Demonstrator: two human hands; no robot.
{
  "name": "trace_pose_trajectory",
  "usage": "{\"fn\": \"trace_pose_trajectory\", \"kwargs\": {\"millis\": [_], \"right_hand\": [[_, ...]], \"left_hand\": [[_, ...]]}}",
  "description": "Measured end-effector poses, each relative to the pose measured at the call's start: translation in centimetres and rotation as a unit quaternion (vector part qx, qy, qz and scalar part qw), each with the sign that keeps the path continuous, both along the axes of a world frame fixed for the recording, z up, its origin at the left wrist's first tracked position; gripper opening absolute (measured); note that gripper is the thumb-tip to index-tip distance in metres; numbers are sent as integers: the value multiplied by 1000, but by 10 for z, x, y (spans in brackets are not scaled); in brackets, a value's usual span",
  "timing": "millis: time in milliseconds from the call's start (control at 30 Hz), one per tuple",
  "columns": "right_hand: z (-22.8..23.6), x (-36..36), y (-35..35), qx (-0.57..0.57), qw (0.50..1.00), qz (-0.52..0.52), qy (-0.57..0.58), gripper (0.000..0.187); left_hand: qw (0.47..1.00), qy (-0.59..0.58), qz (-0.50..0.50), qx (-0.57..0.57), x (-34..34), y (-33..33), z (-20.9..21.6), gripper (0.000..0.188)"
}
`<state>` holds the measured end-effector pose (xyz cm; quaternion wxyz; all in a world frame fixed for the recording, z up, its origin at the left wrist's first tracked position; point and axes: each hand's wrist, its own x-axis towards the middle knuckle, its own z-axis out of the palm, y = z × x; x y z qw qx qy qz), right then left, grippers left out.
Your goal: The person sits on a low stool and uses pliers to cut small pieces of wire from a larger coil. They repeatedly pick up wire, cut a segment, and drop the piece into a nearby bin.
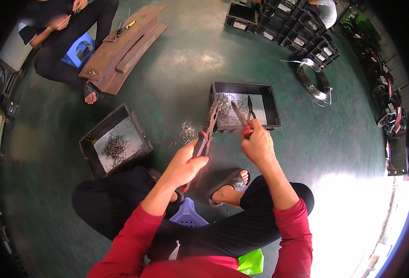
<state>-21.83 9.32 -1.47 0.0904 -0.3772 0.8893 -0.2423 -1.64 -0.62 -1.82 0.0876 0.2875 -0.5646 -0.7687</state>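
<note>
pliers (208, 129) near right crate (271, 104); wire bits (223, 104) inside, also in left crate (138, 128)

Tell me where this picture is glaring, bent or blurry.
In the head view, glare bleaches the floor white at lower right; in that head view, too, the corners go black and straight edges bend toward the rim; also in the head view, the red-handled pliers in the left hand look slightly smeared.

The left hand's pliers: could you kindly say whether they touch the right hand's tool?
Apart: the head view shows the farther bin through a gap between the pliers in the left hand and the tool in the right hand.
</note>
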Motion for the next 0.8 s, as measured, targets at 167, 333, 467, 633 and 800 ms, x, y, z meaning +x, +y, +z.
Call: {"fn": "trace_pose_trajectory", "kwargs": {"millis": [167,333,467,633,800], "right_hand": [[-6,-13,1,67,982,-14,-178,40],[3,-8,7,105,972,-9,-208,42],[13,1,6,141,974,29,-177,41],[20,6,9,175,976,74,-105,34],[20,14,9,187,972,105,-96,33]], "left_hand": [[978,-80,20,-191,-14,-4,-119,62],[918,-276,-28,-282,-1,26,-244,76],[886,-335,-82,-309,4,30,-258,69],[958,-48,152,-240,-28,-32,-163,34],[973,116,173,-104,-22,-40,-55,25]]}}
